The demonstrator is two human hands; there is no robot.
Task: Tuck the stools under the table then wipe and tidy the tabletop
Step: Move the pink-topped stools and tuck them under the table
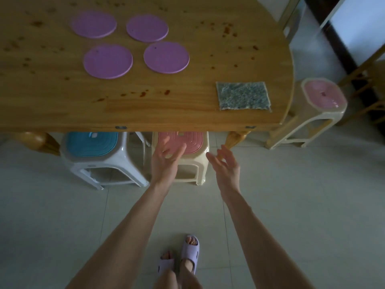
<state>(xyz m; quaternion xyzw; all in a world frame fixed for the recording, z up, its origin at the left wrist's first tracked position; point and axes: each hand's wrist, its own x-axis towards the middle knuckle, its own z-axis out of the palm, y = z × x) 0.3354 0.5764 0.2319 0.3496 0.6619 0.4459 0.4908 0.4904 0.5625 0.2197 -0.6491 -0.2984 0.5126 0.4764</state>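
Note:
A cream stool with a pink seat (192,140) stands half under the front edge of the wooden table (162,113). My left hand (166,158) hovers over its front left corner, fingers spread and holding nothing. My right hand (226,163) is just off its right side, fingers also loose and empty. A white stool with a blue seat (91,144) sits to the left, partly under the table. A third pink-seated stool (321,94) stands out beside the table's right end. A grey-green cloth (242,95) lies flat near the table's front right edge.
Several round purple mats (108,60) lie on the tabletop, which is dotted with brown-red stains (143,93). A turned table leg (235,138) stands right of the middle stool. Wooden chair frames (366,71) are at far right. My slippered feet (188,255) stand on pale tiles.

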